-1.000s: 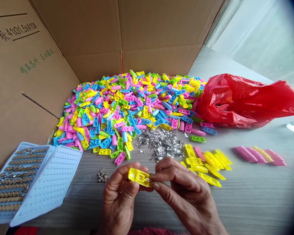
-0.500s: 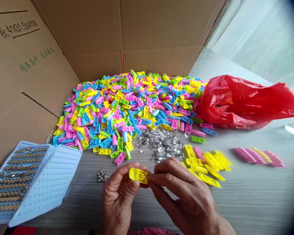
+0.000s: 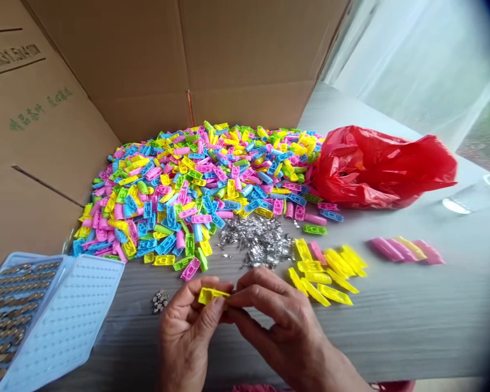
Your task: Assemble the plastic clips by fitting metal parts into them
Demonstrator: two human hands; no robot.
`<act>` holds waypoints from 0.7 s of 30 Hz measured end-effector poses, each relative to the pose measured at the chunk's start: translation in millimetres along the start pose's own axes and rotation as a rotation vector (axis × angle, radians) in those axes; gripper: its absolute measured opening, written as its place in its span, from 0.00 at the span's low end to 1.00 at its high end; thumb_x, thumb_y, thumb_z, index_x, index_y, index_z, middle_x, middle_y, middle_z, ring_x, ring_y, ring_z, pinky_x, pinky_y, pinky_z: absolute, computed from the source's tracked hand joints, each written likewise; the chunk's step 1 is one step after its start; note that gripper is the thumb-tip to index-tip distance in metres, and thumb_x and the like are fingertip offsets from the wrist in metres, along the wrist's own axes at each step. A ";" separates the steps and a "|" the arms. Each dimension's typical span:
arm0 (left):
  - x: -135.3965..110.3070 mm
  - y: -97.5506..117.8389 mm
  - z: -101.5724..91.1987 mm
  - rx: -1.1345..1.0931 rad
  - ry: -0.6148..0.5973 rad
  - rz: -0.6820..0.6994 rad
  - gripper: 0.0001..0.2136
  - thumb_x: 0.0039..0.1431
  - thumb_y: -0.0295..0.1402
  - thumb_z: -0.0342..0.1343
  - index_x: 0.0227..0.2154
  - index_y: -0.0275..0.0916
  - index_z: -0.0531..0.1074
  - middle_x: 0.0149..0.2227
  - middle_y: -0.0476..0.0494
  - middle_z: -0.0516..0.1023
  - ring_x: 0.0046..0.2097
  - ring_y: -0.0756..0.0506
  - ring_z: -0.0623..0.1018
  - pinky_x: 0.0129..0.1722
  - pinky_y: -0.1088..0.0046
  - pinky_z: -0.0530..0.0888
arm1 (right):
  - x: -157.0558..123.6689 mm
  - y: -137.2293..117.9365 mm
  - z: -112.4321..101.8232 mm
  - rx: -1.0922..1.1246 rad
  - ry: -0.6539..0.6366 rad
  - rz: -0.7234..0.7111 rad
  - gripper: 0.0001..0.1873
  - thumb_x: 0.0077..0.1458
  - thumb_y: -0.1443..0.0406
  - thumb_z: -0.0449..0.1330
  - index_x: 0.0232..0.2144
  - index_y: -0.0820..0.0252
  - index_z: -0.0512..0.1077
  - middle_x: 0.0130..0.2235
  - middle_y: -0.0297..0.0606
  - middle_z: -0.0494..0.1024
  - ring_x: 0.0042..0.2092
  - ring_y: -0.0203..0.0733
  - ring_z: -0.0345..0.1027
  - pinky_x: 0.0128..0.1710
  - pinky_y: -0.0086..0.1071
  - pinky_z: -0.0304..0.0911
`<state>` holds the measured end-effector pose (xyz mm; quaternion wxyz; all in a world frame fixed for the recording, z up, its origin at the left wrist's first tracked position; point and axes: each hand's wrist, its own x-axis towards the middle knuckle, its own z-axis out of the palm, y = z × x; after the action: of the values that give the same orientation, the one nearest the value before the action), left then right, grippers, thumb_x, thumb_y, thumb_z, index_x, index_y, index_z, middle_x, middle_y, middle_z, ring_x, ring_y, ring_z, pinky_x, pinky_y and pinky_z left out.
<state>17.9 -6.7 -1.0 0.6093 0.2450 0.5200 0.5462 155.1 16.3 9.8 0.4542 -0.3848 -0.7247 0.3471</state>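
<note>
Between the thumb and fingers of my left hand (image 3: pixel 188 329) is a small yellow plastic casing (image 3: pixel 208 295), hollow side partly showing. My right hand (image 3: pixel 283 318) is closed in a pinch at the casing's right end; its fingertips cover that end, and anything small in them is hidden. Just beyond the hands lies a heap of small shiny metal clips (image 3: pixel 265 240). To the right of them is a loose group of yellow casings (image 3: pixel 335 295) with one pink piece (image 3: pixel 317 253). A few round button cells (image 3: pixel 160 301) sit left of my left hand.
A big pile of coloured casings (image 3: pixel 212 179) lies against the cardboard walls (image 3: pixel 245 60). At the left is an open blue tray (image 3: pixel 71 310) with rows of button cells. A red plastic bag (image 3: pixel 386 169), a clear cup (image 3: pixel 473 196) and a pink-and-yellow row (image 3: pixel 408 250) are at right.
The view has swung to the right, so everything sits further left. The yellow casing has tilted in my left hand, showing less of its inside. My right fingertips stay at its end.
</note>
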 end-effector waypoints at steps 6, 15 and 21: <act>5.0 -2.0 -0.1 -0.047 0.092 -0.066 0.14 0.43 0.32 0.69 0.35 0.38 0.75 0.28 0.47 0.83 0.32 0.47 0.81 0.35 0.76 0.76 | -6.2 1.1 4.6 -0.163 0.000 -0.084 0.07 0.56 0.72 0.59 0.37 0.61 0.75 0.32 0.42 0.76 0.33 0.40 0.68 0.33 0.33 0.68; 1.4 -4.7 7.3 -0.177 0.077 -0.051 0.10 0.45 0.30 0.67 0.32 0.38 0.75 0.30 0.44 0.84 0.32 0.48 0.80 0.33 0.76 0.74 | -14.2 13.4 9.1 -0.175 0.214 -0.141 0.10 0.51 0.74 0.63 0.37 0.61 0.72 0.32 0.38 0.72 0.33 0.39 0.68 0.29 0.30 0.67; 0.9 -9.4 1.8 -0.124 0.075 -0.045 0.08 0.46 0.31 0.67 0.30 0.37 0.76 0.29 0.46 0.83 0.32 0.49 0.78 0.35 0.77 0.71 | -16.3 13.9 13.9 -0.214 0.162 -0.179 0.06 0.52 0.74 0.62 0.33 0.61 0.72 0.30 0.37 0.67 0.30 0.36 0.65 0.26 0.28 0.66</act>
<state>23.2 -8.0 -8.9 0.6153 0.1743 0.5130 0.5726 150.3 6.4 -13.2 0.4966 -0.3914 -0.7500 0.1941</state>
